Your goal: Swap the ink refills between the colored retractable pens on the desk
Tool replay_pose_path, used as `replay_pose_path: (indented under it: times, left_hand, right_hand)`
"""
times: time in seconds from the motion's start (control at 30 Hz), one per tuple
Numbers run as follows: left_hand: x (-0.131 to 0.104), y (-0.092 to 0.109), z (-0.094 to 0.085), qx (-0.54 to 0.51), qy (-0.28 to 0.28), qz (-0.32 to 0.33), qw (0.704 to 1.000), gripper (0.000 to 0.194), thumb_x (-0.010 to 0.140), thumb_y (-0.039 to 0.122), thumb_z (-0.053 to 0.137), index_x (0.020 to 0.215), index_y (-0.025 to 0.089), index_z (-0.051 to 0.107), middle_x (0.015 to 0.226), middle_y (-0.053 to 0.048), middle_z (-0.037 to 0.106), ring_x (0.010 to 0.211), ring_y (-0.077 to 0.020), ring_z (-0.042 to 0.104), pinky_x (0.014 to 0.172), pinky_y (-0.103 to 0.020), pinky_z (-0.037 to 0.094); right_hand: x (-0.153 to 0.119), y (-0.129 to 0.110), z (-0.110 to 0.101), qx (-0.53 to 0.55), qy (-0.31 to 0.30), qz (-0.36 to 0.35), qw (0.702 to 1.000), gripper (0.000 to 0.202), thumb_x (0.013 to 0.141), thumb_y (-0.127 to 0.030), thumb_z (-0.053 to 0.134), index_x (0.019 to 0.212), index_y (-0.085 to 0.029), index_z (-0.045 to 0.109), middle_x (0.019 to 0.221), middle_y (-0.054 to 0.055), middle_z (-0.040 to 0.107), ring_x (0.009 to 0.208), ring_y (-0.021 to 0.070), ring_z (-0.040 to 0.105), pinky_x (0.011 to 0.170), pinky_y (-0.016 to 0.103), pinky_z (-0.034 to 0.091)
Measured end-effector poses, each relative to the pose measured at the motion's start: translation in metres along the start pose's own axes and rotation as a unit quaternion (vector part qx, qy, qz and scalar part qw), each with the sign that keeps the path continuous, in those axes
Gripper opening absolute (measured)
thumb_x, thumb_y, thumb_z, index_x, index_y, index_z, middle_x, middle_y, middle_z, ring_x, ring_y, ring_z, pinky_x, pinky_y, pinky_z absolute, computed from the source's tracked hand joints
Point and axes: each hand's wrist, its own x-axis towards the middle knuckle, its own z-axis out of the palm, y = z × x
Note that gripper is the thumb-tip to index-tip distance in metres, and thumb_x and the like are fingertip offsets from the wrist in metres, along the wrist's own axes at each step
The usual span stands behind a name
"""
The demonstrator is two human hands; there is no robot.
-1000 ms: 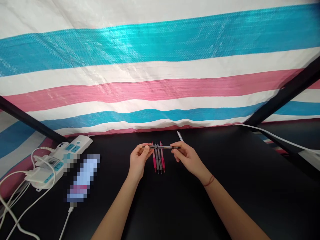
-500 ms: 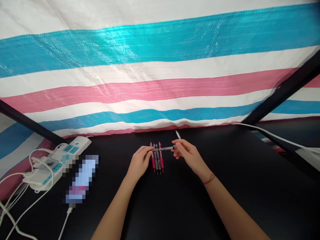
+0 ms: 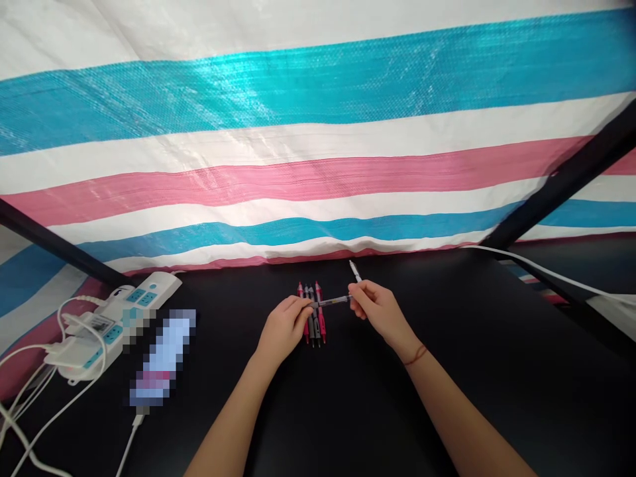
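Observation:
Between my two hands a slim pen (image 3: pixel 335 301) with a clear barrel and a grey end lies nearly level. My left hand (image 3: pixel 284 326) pinches its grey end with thumb and fingers. At the other end, the fingertips of my right hand (image 3: pixel 376 305) are closed on the pen's tip. Below it on the table several pens lie side by side, pointing away from me: a pink pen (image 3: pixel 322 326) on the right, grey pens (image 3: pixel 313 329) in the middle and another pink one partly behind my left fingers. A white pen (image 3: pixel 354 269) lies just beyond my right hand, its near end hidden.
On the left of the black table (image 3: pixel 318 411) stands a white power strip (image 3: pixel 116 324) with plugs and cables. A blurred-out phone (image 3: pixel 163 358) on a charging cable (image 3: pixel 128 444) lies beside it. Striped sheeting (image 3: pixel 318 179) hangs behind, and dark frame bars (image 3: pixel 556 179) slant at both sides.
Both hands have shifted slightly to the right and nearer to me, carrying the clear pen along. The pens on the table have stayed put.

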Motion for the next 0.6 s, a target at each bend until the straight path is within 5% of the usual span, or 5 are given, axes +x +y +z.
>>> replay_pose_path:
  times: [0.2, 0.37, 0.53, 0.6]
  left_hand:
    - [-0.0003, -0.0056, 0.0007, 0.025, 0.028, -0.012, 0.999, 0.02, 0.091, 0.024, 0.044, 0.095, 0.02, 0.063, 0.089, -0.005, 0.067, 0.08, -0.0172, 0.064, 0.073, -0.028, 0.05]
    - [0.0007, -0.0079, 0.0012, -0.003, 0.057, -0.013, 0.998, 0.018, 0.09, 0.026, 0.048, 0.096, 0.02, 0.064, 0.088, -0.004, 0.067, 0.079, -0.0161, 0.064, 0.073, -0.027, 0.051]
    - [-0.0001, -0.0092, 0.003, -0.005, 0.065, -0.018, 0.998, 0.019, 0.089, 0.027, 0.05, 0.098, 0.021, 0.066, 0.086, -0.004, 0.067, 0.077, -0.0159, 0.065, 0.073, -0.027, 0.051]
    - [-0.0006, -0.0091, 0.0036, -0.002, 0.06, -0.014, 0.998, 0.02, 0.09, 0.027, 0.049, 0.099, 0.021, 0.066, 0.086, -0.004, 0.066, 0.077, -0.0156, 0.065, 0.073, -0.026, 0.051]
  right_hand:
    - [0.0008, 0.0086, 0.0027, 0.037, 0.001, -0.047, 0.998, 0.04, 0.07, -0.056, 0.065, 0.084, -0.019, 0.056, 0.066, 0.0, 0.059, 0.052, 0.0124, 0.054, 0.044, 0.024, 0.043]
    - [0.0007, 0.0071, -0.0003, 0.008, -0.046, -0.027, 0.999, 0.038, 0.077, -0.056, 0.057, 0.072, -0.018, 0.055, 0.059, -0.001, 0.056, 0.045, 0.0093, 0.047, 0.042, 0.023, 0.039]
    - [0.0003, 0.0065, 0.0001, 0.035, -0.041, -0.014, 0.998, 0.044, 0.075, -0.058, 0.057, 0.098, -0.02, 0.055, 0.072, 0.001, 0.059, 0.059, 0.0149, 0.058, 0.044, 0.025, 0.046]
    - [0.0004, 0.0087, 0.0, 0.0, -0.038, -0.006, 0.999, 0.038, 0.079, -0.056, 0.052, 0.087, -0.019, 0.055, 0.067, 0.0, 0.057, 0.051, 0.0118, 0.054, 0.041, 0.023, 0.042]
